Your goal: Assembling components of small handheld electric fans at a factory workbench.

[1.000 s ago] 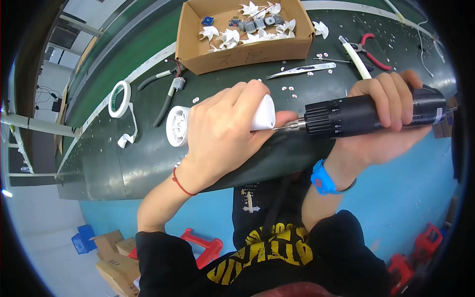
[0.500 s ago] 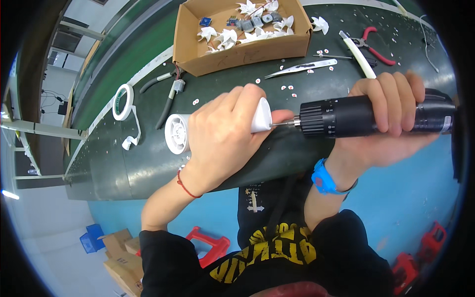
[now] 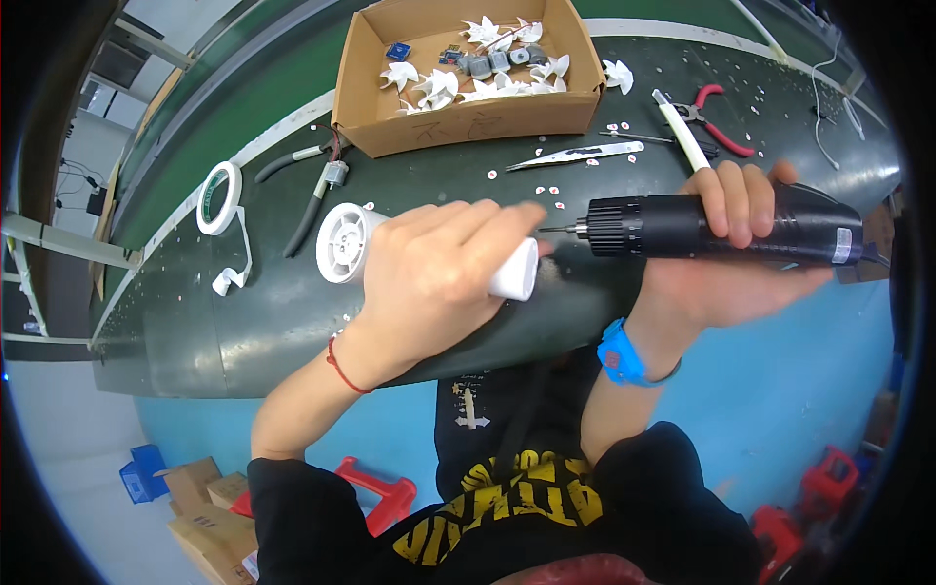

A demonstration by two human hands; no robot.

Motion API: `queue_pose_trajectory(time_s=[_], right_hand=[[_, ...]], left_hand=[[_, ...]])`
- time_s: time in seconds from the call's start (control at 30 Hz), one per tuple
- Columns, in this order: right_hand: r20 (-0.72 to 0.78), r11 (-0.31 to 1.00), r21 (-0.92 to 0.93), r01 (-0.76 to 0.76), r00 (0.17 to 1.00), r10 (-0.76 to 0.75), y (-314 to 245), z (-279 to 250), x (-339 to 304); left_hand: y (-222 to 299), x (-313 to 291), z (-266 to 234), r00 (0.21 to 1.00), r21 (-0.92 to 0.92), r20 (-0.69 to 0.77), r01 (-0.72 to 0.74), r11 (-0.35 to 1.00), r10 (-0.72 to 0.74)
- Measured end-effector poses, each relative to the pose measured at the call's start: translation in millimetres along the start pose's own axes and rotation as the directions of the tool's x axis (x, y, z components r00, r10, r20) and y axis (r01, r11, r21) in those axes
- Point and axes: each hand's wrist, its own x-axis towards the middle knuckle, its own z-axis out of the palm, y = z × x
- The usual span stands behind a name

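My left hand [image 3: 429, 261] is wrapped round a white fan housing [image 3: 343, 242]. The housing's round vented end shows left of the fist, and its white oval end comes out on the right. My right hand [image 3: 717, 234] grips a black electric screwdriver [image 3: 619, 227], held level and pointing left. Its thin bit ends close to my left fingertips, just above the oval end and apart from it. The left fingertips are smeared, so whether a screw is there I cannot make out.
A cardboard box [image 3: 468, 132] of white fan blades and small motors stands at the back. Tweezers [image 3: 585, 153], red-handled pliers [image 3: 717, 122] and a white stick-like tool [image 3: 681, 130] lie right. Grey-handled pliers [image 3: 310, 210] and a tape roll [image 3: 219, 198] lie left.
The screwdriver's bit has come away from the housing's oval end. That end has tilted down toward me, and my left fingers have shifted up near the bit.
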Motion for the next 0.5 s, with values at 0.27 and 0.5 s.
queue_pose_trajectory(time_s=[0.27,0.5], right_hand=[[0.049,0.978,-0.209,0.022,0.999,-0.012,-30.7,7.5,26.7],[-0.132,0.802,-0.576,-0.159,0.986,0.100,-101.6,-24.1,97.3]], left_hand=[[-10.4,8.1,6.7,0.987,0.052,0.128,-0.100,0.994,0.093],[5.5,-5.6,-17.5,0.950,0.055,0.303,0.070,0.996,-0.083]])
